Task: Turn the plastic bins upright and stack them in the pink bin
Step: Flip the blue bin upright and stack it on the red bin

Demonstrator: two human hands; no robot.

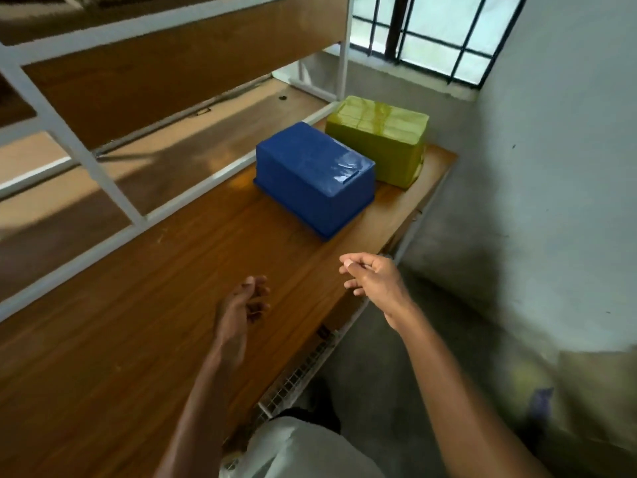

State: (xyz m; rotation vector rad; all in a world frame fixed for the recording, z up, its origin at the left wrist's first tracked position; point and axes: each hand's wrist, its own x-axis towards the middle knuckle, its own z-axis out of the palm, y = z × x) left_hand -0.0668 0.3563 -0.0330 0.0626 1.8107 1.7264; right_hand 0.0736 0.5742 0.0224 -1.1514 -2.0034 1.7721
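A blue plastic bin [315, 177] lies upside down on the wooden desk [138, 322], its flat bottom facing up. Just behind it, touching or nearly so, a green bin [379, 138] also lies upside down near the desk's far end. No pink bin is in view. My left hand [246, 305] hovers over the desk in front of the blue bin, fingers loosely curled and holding nothing. My right hand [370, 276] hangs over the desk's right edge, fingers relaxed and empty. Both hands are a short way from the blue bin.
A white metal frame [113, 188] with wooden panels runs along the desk's left side. A grey wall [551, 167] stands close on the right, and a barred window [441, 32] lies beyond the desk's far end. A wire mesh shelf [300, 377] shows under the desk's edge.
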